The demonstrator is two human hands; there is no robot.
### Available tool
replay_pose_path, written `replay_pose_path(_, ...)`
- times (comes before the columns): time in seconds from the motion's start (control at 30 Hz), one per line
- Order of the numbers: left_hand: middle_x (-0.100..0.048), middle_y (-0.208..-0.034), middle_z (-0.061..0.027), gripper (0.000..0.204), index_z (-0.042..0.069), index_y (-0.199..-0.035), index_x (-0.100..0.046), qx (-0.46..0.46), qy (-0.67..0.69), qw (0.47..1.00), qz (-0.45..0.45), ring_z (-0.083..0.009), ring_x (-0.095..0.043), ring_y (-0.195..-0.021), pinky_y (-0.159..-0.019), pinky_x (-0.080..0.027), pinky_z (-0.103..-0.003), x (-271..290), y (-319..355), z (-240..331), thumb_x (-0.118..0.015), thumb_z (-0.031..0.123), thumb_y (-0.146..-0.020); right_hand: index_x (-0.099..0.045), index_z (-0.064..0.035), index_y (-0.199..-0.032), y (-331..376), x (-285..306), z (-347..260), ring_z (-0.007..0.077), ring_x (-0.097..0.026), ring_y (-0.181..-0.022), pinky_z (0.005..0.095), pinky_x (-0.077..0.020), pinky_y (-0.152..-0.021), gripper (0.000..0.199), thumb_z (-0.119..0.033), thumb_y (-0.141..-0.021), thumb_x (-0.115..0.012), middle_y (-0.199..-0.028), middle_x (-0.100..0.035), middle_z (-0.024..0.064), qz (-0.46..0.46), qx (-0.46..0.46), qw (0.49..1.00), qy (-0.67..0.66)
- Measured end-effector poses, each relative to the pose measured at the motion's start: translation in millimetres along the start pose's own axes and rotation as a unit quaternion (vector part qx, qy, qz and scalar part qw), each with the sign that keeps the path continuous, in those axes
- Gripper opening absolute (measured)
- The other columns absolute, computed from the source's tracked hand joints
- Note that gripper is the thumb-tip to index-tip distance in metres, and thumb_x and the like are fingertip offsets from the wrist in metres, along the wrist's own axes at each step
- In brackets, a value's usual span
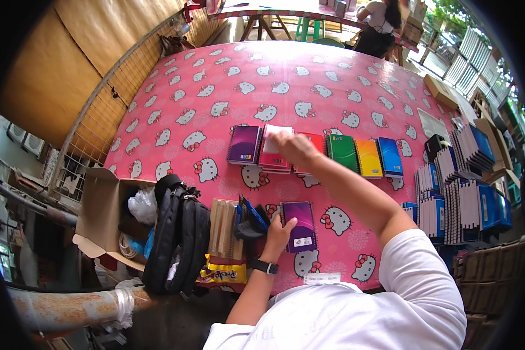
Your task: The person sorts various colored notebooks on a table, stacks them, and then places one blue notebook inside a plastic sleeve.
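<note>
While my left hand [277, 228] lies flat on the purple spiral notebook [299, 226] near the front edge of the bench [216, 81], fingers spread loosely over its left side, my right hand [291, 146] is stretched out to the far row, where its fingers pinch the white-backed notebook [277, 135] on top of the pink stack [274, 158]. That row runs from a purple stack [243, 144] on the left through red [315, 143], green [342, 151], orange [368, 157] and blue [389, 156] notebooks, each just beside the next. I judge the risk to be in the reach: my right forearm crosses low over the red stack, and a drag of the sleeve or wrist could shove those covers out of line or tip the pink stack, which already looks a little uneven. The purple notebook under my left hand sits close to the bench edge and could slide off if I lean on it. To my left, an open cardboard box [99, 210] holds a white plastic bag [143, 205] and some blue and pale items I cannot make out. A black bag [178, 233] leans against it, and stacked notebooks [461, 204] stand on end at my right.
</note>
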State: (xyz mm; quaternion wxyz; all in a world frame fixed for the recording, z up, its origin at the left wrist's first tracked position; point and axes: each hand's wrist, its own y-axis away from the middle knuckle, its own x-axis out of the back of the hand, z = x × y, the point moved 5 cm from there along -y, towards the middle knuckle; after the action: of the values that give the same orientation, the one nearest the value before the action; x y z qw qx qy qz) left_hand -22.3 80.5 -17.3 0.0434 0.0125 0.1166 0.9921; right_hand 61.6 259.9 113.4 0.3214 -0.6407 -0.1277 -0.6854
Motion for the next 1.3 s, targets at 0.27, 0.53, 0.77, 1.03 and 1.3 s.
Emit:
replay_pose_path(0.27, -0.058, -0.11, -0.0101, 0.088, -0.002, -0.125, -0.04, 0.164, 0.302, 0.932, -0.116, -0.0163, -0.057, -0.098, -0.083, -0.046, -0.027, 4, 0, -22, -0.033, 0.073, -0.08, -0.057, -0.0039, -0.117, 81, 38, 45, 0.0072, -0.056, -0.079, 0.0219, -0.0471, -0.066, 0.04, 0.001, -0.077, -0.05, -0.09, -0.064, -0.0005, -0.211, -0.045, 0.775, -0.594)
replay_pose_path(0.53, -0.061, -0.1, -0.0047, 0.042, 0.003, -0.107, -0.054, 0.098, 0.174, 0.972, -0.122, -0.0099, -0.057, -0.09, -0.081, -0.045, -0.025, 4, 9, 13, -0.076, 0.011, -0.072, -0.063, -0.0002, -0.095, 115, -12, -28, 0.0204, -0.062, -0.09, 0.0325, -0.0476, -0.08, 0.021, -0.006, -0.076, -0.059, -0.089, -0.066, 0.0095, -0.341, -0.251, 0.721, -0.549)
replay_pose_path(0.77, -0.062, -0.094, -0.0072, 0.038, -0.002, -0.106, -0.052, 0.094, 0.217, 0.968, -0.085, -0.0128, -0.06, -0.079, -0.073, -0.048, -0.026, -3, 5, 18, -0.071, 0.012, -0.076, -0.056, -0.0094, -0.109, 96, -28, 24, 0.028, -0.054, -0.103, 0.0368, -0.0483, -0.083, 0.034, -0.016, -0.076, -0.063, -0.11, -0.057, 0.01, 0.029, -0.129, 0.99, -0.052)
replay_pose_path(1.03, -0.062, -0.087, -0.0023, 0.032, -0.001, -0.099, -0.055, 0.01, 0.123, 0.992, -0.032, -0.0067, -0.057, -0.071, -0.062, -0.046, -0.02, 0, 6, 4, -0.068, 0.023, -0.083, -0.05, -0.0076, -0.121, 121, 84, 38, 0.0227, -0.062, -0.087, 0.0297, -0.0493, -0.077, 0.036, -0.002, -0.084, -0.049, -0.095, -0.062, 0.011, 0.146, -0.24, 0.869, -0.407)
replay_pose_path(1.3, -0.061, -0.101, -0.0071, 0.073, -0.003, -0.108, -0.054, 0.064, 0.248, 0.966, -0.046, -0.0107, -0.054, -0.093, -0.085, -0.041, -0.025, -1, -1, -9, -0.036, 0.065, -0.087, -0.049, -0.0055, -0.114, 213, 25, 2, 0.0123, -0.053, -0.086, 0.0246, -0.0455, -0.073, 0.032, -0.003, -0.083, -0.055, -0.096, -0.051, 0.004, 0.212, -0.334, 0.551, -0.735)
